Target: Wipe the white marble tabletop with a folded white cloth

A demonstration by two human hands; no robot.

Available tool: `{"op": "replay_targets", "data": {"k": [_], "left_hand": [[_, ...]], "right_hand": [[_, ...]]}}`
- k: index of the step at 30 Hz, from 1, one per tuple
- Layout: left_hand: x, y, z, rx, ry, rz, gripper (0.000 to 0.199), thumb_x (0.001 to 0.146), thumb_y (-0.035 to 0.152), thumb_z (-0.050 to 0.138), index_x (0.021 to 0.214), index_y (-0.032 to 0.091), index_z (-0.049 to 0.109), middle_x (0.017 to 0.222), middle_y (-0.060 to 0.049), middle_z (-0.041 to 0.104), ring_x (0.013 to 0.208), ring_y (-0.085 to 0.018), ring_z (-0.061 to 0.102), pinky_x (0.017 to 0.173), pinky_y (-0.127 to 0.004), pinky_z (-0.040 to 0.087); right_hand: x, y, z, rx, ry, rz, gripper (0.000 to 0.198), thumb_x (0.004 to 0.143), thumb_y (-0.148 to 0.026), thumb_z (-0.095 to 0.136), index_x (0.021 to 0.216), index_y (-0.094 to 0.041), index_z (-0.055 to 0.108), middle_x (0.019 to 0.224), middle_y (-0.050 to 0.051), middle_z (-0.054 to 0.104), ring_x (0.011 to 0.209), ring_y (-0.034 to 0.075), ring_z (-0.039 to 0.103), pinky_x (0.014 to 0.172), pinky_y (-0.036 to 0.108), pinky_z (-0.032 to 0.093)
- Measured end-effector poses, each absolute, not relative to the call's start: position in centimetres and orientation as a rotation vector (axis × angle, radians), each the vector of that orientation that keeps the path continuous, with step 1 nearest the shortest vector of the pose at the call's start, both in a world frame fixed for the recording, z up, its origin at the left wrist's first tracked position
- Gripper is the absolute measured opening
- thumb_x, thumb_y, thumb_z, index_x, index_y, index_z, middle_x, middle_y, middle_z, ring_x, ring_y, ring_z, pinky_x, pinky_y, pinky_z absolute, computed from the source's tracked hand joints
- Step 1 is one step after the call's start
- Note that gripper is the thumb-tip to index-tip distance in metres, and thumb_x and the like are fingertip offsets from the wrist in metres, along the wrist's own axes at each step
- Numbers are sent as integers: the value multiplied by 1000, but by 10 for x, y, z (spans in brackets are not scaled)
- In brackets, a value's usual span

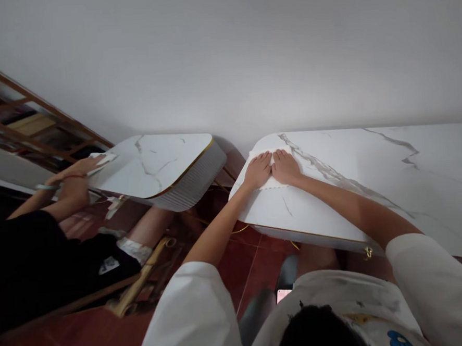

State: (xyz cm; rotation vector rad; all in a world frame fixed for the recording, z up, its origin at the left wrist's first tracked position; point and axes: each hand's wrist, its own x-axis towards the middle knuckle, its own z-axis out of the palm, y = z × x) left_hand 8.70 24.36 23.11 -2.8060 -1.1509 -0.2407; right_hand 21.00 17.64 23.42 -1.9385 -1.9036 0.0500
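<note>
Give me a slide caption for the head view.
Left hand and right hand rest on a white cloth atop a marble-patterned table.

Clock face centred on the view. 3 o'clock: near tabletop (351, 155), smooth, white with grey marble veining, soft sheen; stone or laminate, cannot tell. Same bearing, close to centre: wipe (274, 183), matt, thin, scalloped edge; cloth or paper unclear. 9 o'clock: second tabletop (175, 153), same marbled finish; gold edging (192, 164), metallic look; side panel (194, 183) finely ribbed. 4 o'clock: latch (368, 253), shiny, brass-like. 12: wall (223, 53), smooth, matt. 7: sleeve (196, 311), matt white fabric. 6: floor tiles (244, 266), red, smooth. 8: pole (148, 272), wood or bamboo, dull.
</note>
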Motion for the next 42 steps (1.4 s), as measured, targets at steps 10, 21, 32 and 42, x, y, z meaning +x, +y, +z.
{"op": "replay_targets", "data": {"k": [10,21,32,42], "left_hand": [[124,341,225,-2825,-1099,-326,52,89,18,31,140,13,41,149,-13,41,138,-25,38,113,-42,29],[197,376,230,-2856,-939,-412,47,91,18,29,134,14,48,140,-12,52,129,-22,47,108,-38,35],[221,323,232,-2986,-749,-388,54,90,20,30,143,12,39,150,-11,40,138,-21,36,113,-37,26],[156,250,236,-3007,-831,-300,56,90,23,29,145,12,35,153,-10,35,141,-24,31,116,-40,22]], "right_hand": [[247,271,227,-1903,-1916,-53,51,93,-20,31,137,2,43,146,20,43,137,28,34,112,39,24],[303,293,229,-2012,-1776,-129,47,92,-17,32,131,2,48,137,21,51,129,29,42,108,40,29],[314,229,230,-2229,-1599,-46,57,94,-21,26,145,4,29,153,21,30,143,29,23,115,45,19],[257,161,235,-2189,-1660,35,58,93,-20,28,145,6,28,154,23,28,144,31,22,116,46,17]]}}
